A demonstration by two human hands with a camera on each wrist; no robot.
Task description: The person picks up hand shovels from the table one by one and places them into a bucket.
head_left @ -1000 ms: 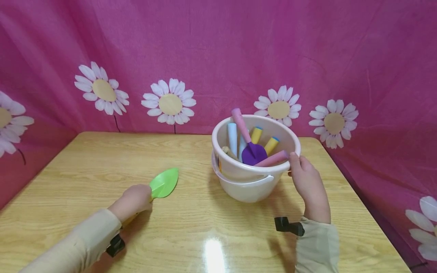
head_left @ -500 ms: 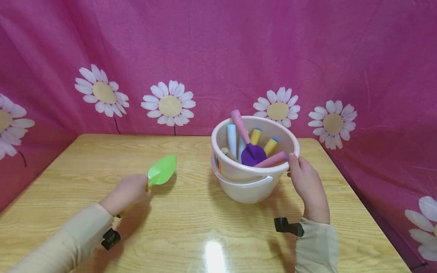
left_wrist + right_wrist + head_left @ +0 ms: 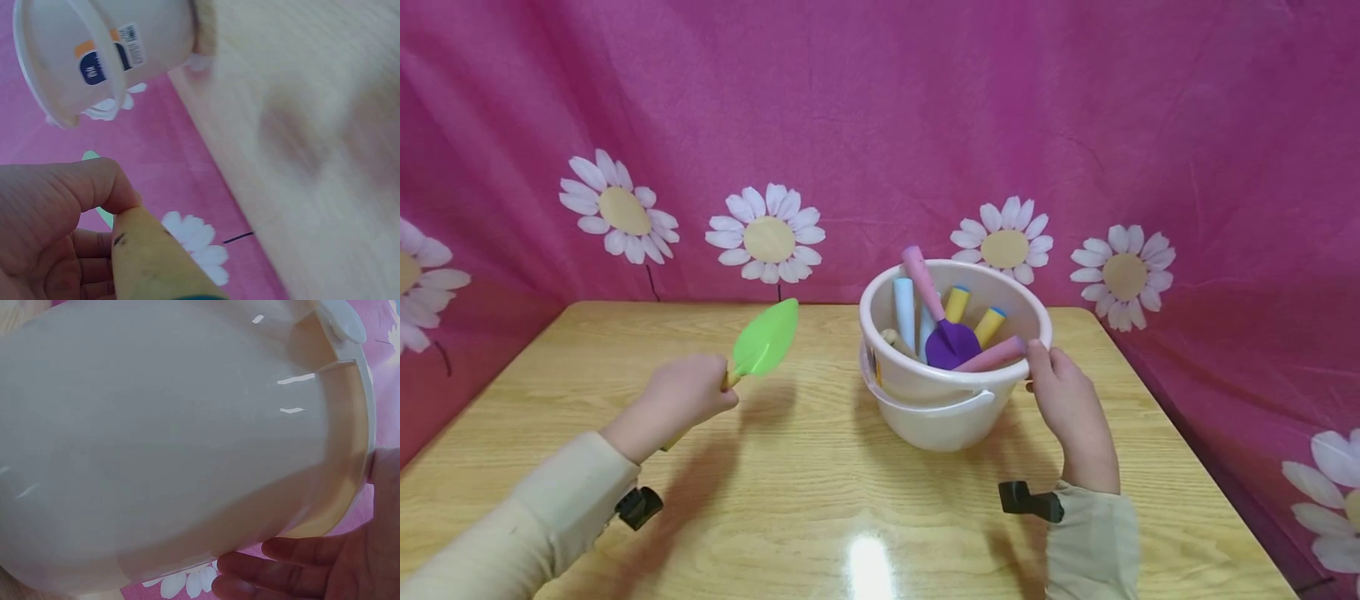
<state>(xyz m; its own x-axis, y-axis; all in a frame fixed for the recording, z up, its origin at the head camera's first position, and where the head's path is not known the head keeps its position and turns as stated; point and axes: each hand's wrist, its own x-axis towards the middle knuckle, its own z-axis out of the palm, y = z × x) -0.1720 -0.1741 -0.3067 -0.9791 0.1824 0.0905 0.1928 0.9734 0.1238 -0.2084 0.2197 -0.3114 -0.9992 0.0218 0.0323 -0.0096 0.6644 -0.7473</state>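
Observation:
My left hand [image 3: 681, 396] holds a toy trowel by its yellow handle [image 3: 153, 259], with the green leaf-shaped blade [image 3: 766, 337] pointing up and away above the table. At the right, a white bucket [image 3: 936, 429] stands tilted toward me. Its rim is pinched at the right side by my right hand [image 3: 1067, 408], thumb on top; in the right wrist view the fingers [image 3: 275, 575] lie along the outer wall. Inside are a purple shovel [image 3: 952, 346] with a pink handle, another pink handle [image 3: 992, 356], light blue handles [image 3: 905, 312] and yellow handles [image 3: 991, 325].
A light wood table [image 3: 805, 500] lies beneath both hands. Behind and beside it hangs a magenta cloth [image 3: 850, 100] with white daisies. The bucket's bail [image 3: 936, 410] hangs down on its near side.
My left hand has lifted the trowel off the table, and the blade has swung upward and away. The right hand and the bucket stay in nearly the same place.

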